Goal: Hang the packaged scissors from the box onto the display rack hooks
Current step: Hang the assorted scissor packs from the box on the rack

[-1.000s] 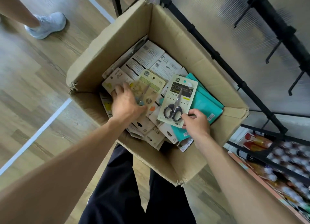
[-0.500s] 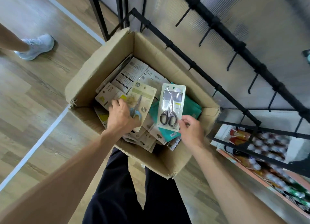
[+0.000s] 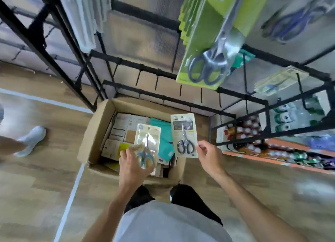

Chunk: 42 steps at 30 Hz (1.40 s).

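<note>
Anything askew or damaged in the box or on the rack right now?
The cardboard box has a frayed, torn near-left corner, and the packs inside lie in a jumbled heap. Both held scissors packs look intact; the rack is too blurred to judge.

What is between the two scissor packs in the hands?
In the head view, teal packets in the box show between the blue-handled pack and black-handled pack.

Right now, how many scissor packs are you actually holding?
2. The left hand grips the blue-handled pack above the box; the right hand pinches the black-handled pack by its lower corner.
</note>
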Motion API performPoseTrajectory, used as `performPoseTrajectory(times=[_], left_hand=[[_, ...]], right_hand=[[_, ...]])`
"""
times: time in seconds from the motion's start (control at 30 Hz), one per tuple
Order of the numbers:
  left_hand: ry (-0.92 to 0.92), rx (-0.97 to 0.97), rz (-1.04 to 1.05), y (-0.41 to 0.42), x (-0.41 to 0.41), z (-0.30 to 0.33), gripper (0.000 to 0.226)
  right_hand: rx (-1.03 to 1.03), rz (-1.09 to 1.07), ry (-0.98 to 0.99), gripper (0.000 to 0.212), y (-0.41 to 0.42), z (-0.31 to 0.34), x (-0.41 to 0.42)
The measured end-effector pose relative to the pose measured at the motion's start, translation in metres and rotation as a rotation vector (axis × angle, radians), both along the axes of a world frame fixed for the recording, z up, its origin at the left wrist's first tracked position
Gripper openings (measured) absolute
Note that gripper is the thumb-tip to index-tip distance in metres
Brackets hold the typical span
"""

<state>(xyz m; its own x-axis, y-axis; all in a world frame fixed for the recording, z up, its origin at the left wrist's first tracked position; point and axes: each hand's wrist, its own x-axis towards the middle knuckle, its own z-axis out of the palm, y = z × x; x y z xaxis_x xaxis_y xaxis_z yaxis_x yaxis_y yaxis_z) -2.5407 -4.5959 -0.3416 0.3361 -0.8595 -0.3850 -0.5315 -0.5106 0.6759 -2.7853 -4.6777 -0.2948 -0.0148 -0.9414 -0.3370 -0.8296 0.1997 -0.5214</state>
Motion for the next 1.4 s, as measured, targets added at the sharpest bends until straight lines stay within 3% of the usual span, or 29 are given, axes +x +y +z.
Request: performPoseTrajectory(times=[0.5,0.7,0.87,1.07,1.4], left_hand=[[-0.099,-0.38,-0.47,-0.083,-0.139,0.072,0.082],[-0.175,-0.379,-0.468,-0.114,-0.205,0.078,0.086],[-0.17,-0.49,-0.493,-0.123,-0.245,0.08,0.09],[-0.22,-0.536,-0.477,-0.12,-0.269,0.084,0.084],[-0.261,-0.46,-0.438,-0.111,-0.279,0.089,0.092]], right_hand=[[-0.207,-0.362,-0.136,0.017,0.011,0.054,-0.179],[-0.236,-0.466,-0.213,0.023,-0.006,0.062,-0.261],[-0.263,-0.461,-0.227,0.018,-0.017,0.061,-0.3],[-0.269,-0.456,-0.27,0.007,-0.026,0.058,-0.321],[-0.265,-0.403,-0.336,0.008,-0.038,0.056,-0.33]])
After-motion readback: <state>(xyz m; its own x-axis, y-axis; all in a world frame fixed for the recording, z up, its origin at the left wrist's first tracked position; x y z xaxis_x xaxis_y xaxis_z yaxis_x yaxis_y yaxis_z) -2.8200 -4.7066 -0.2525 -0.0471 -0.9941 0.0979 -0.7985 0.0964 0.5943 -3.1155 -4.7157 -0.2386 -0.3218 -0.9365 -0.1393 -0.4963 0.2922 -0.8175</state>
